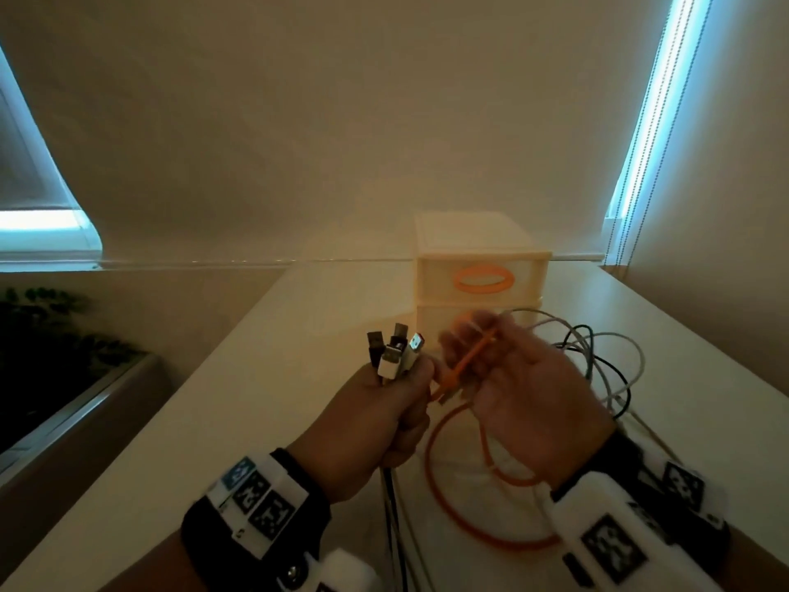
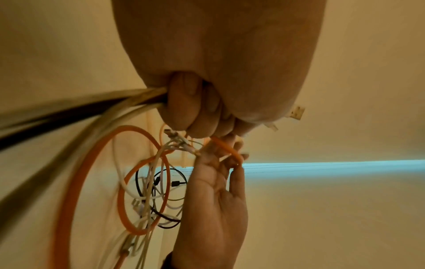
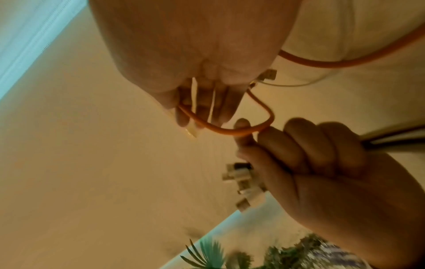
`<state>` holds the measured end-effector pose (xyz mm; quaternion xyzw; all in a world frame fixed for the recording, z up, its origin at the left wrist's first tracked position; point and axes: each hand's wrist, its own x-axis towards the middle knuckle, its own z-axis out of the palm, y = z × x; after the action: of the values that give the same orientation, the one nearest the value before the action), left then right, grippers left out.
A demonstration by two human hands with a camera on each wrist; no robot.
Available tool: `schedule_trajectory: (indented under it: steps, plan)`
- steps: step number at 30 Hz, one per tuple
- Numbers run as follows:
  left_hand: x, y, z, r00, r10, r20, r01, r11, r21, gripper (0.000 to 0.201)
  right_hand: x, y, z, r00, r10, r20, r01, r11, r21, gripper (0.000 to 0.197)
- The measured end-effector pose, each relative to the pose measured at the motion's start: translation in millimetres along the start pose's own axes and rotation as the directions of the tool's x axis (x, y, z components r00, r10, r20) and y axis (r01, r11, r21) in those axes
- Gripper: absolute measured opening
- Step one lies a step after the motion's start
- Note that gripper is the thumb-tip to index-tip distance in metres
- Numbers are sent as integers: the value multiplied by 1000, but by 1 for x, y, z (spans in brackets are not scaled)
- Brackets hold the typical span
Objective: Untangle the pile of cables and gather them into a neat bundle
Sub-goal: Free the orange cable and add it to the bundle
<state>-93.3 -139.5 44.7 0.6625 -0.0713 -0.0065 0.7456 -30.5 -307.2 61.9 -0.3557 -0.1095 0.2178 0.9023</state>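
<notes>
A pale table (image 1: 264, 403) carried a small drawer unit (image 1: 480, 258) at its far end. In front of the drawer unit, the left hand (image 1: 375, 420) was fisted around a bunch of cables, their plugs (image 1: 395, 352) sticking up above the thumb. Just right of it, the right hand (image 1: 525, 395) had its fingers loosely bent, an orange cable (image 1: 467, 363) running across them and looping down over the table. Loose white and black cables (image 1: 606, 356) lay right of the drawer unit.
</notes>
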Motion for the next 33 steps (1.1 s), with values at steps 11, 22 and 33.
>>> schedule_trajectory:
  steps: [11, 22, 33]
  plan:
    - [0, 11, -25, 998, -38, -43, 26, 966, -257, 58, -14, 11, -15, 968, -47, 244, 246, 324, -914, 27]
    - [-9, 16, -18, 983, 134, 124, -162, 951, 262, 24, -23, 1, -6, 926, 252, 280, 171, 379, -909, 49]
    - [4, 14, -25, 975, -34, -222, -23, 968, -248, 48, -16, 15, -16, 961, 76, 266, 239, 257, -936, 25]
